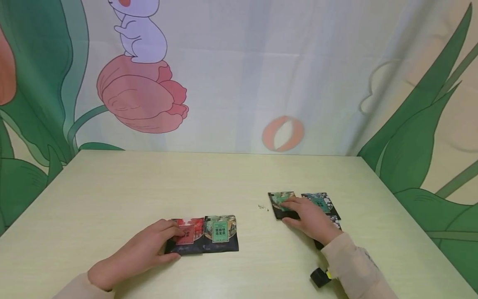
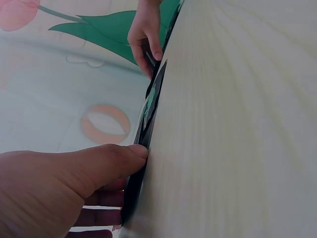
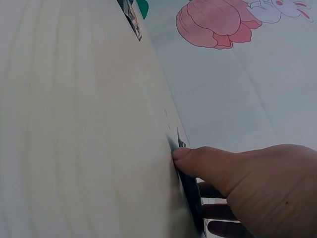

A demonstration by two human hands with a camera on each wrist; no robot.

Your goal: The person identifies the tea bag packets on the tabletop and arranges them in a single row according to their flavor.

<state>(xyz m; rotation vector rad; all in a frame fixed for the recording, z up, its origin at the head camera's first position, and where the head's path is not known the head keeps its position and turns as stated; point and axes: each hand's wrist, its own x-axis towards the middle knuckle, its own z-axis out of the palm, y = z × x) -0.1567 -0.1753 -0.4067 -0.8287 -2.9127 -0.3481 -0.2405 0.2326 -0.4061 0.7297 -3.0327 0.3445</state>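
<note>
A red tea packet (image 1: 191,236) lies flat on the table, its right edge against a green tea packet (image 1: 220,234). My left hand (image 1: 147,245) holds the red one at its left side, fingers over the top and thumb (image 2: 133,152) along the near edge. Farther right, my right hand (image 1: 310,218) grips another green tea packet (image 1: 281,200), fingers on its face and thumb (image 3: 185,154) by its near edge. Beside that hand lies a dark floral packet (image 1: 324,202). Another dark packet (image 1: 335,221) is mostly hidden under the right hand and wrist.
Small crumb-like bits (image 1: 262,207) lie left of the right hand's packet. A black block-like piece (image 1: 320,277) shows at the right sleeve. The pale wooden table (image 1: 239,174) ends at a printed curtain (image 1: 231,83) behind it.
</note>
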